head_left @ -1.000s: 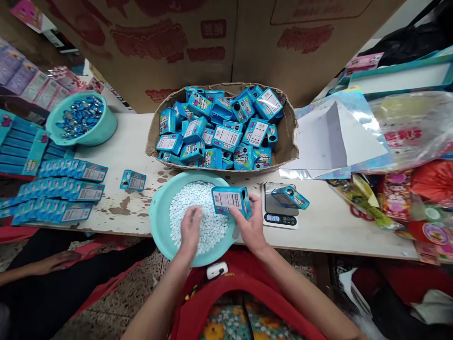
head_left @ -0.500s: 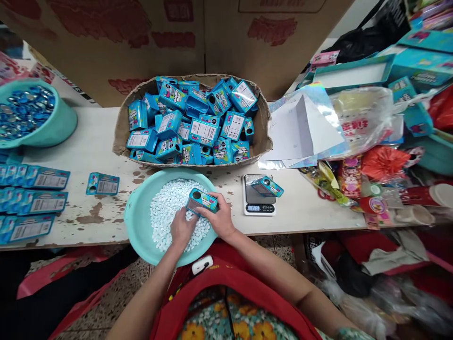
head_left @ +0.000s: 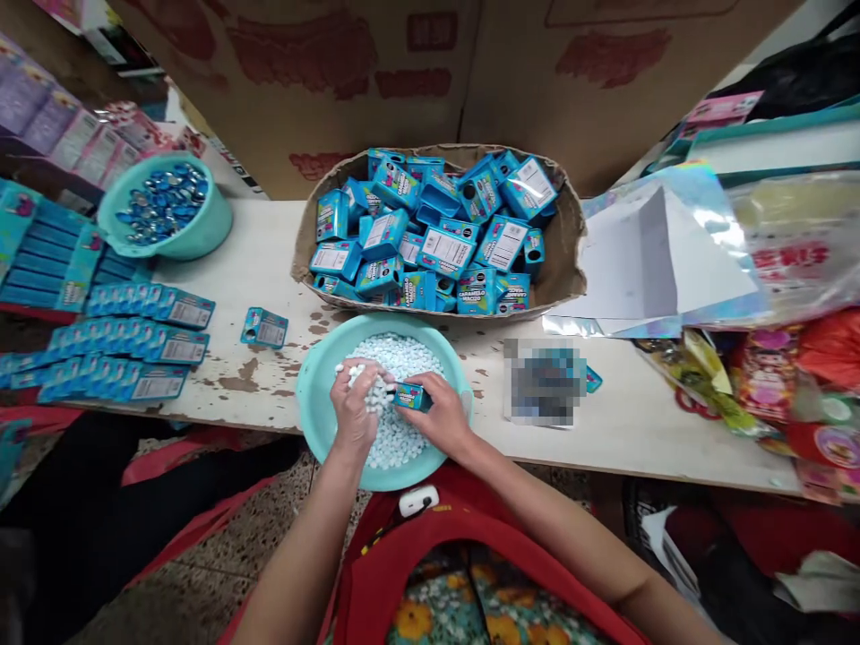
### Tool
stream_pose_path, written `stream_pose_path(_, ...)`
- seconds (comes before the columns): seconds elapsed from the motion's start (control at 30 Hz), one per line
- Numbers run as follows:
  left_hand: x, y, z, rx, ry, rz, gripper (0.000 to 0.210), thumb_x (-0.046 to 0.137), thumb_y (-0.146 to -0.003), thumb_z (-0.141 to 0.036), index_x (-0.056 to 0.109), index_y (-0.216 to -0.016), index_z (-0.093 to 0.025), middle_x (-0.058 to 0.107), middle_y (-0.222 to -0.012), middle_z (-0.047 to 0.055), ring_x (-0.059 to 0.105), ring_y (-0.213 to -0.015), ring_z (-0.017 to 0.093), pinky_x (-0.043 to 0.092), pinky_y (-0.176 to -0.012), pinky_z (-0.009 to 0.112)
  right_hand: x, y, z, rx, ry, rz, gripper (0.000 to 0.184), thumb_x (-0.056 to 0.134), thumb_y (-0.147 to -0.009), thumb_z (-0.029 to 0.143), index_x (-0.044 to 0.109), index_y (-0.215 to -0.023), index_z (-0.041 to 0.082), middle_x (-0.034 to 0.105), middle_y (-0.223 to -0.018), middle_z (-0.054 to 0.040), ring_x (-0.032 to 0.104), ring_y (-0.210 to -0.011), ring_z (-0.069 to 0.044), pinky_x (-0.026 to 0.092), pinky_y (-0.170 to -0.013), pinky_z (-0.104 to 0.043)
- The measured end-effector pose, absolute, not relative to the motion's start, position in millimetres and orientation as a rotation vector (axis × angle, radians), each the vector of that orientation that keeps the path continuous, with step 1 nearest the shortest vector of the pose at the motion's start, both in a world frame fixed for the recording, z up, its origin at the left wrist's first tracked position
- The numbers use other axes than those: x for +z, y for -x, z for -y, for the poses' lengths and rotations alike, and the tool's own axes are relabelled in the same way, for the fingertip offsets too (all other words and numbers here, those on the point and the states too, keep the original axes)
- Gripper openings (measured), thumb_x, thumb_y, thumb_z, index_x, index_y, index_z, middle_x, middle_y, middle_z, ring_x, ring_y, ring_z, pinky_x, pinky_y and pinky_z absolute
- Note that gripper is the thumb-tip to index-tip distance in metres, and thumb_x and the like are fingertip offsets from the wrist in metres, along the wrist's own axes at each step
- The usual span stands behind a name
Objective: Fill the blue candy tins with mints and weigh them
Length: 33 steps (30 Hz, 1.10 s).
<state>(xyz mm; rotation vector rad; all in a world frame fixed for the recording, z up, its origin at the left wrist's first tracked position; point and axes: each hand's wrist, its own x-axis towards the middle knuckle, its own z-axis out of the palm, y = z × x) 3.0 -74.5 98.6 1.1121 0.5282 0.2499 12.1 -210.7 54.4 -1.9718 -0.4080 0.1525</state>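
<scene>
Over a turquoise basin [head_left: 313, 439] full of small white candies [head_left: 396, 448], both my hands are at work. My left hand [head_left: 353, 421] is cupped round a heap of the white candies [head_left: 366, 383], its fingers beside the end of a small blue candy box [head_left: 411, 396]. That box is gripped by my right hand [head_left: 444, 421], thumb and fingers on its sides, with its dark opening facing the candies. The box lies tilted on its side above the basin. On the right, a pixelated patch covers most of the digital scale [head_left: 541, 421]; one blue box end [head_left: 594, 380] sticks out there.
Behind the basin stands a cardboard tray [head_left: 571, 269] heaped with blue boxes. Rows of blue boxes [head_left: 161, 381] and a single box [head_left: 264, 329] lie left, near a basin [head_left: 215, 228] of blue wrapped sweets. Papers [head_left: 624, 260] and bags are at right.
My left hand has come up out of the basin with a heap of white candies and turned over. My right hand has tipped the box towards it. The view has shifted left.
</scene>
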Motion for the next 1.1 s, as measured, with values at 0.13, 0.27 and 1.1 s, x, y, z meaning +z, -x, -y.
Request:
stream_pose_path(0.13, 95, -9, 75, 0.39, -1.133, -0.546, 0.016, 0.062, -0.077, -0.032, 0.054, -0.08, -0.018, 0.06, -0.082, 0.0, 0.062, -0.067, 0.013, 0.051, -0.066, 0.027, 65, -11, 205, 0.183, 2.026, 0.469, 0.029, 0.073, -0.075, 0.027, 0.061, -0.101, 0.023, 0.064, -0.096, -0.0055, 0.058, -0.093, -0.025, 0.046, -0.082, -0.039)
stream_pose_path(0.27, 96, -14, 75, 0.394, -1.139, -0.607, 0.022, 0.064, -0.076, -0.035, 0.052, -0.085, -0.019, 0.062, -0.081, -0.001, 0.062, -0.061, 0.012, 0.05, -0.06, 0.026, 78, -13, 207, 0.188, 2.039, 0.492, 0.029, 0.073, -0.075, 0.03, 0.062, -0.101, 0.023, 0.066, -0.096, -0.0057, 0.059, -0.093, -0.026, 0.046, -0.083, -0.04)
stream_pose_path(1.1, 112, -18, 93, 0.395, -1.247, -0.518, 0.014, 0.062, -0.081, -0.029, 0.055, -0.081, -0.017, 0.058, -0.064, -0.002, 0.059, -0.06, 0.013, 0.047, -0.065, 0.027, 93, -17, 222, 0.201, 1.964, 0.379, 0.035, 0.081, -0.067, 0.023, 0.064, -0.097, 0.022, 0.065, -0.094, -0.004, 0.06, -0.094, -0.024, 0.047, -0.082, -0.035)
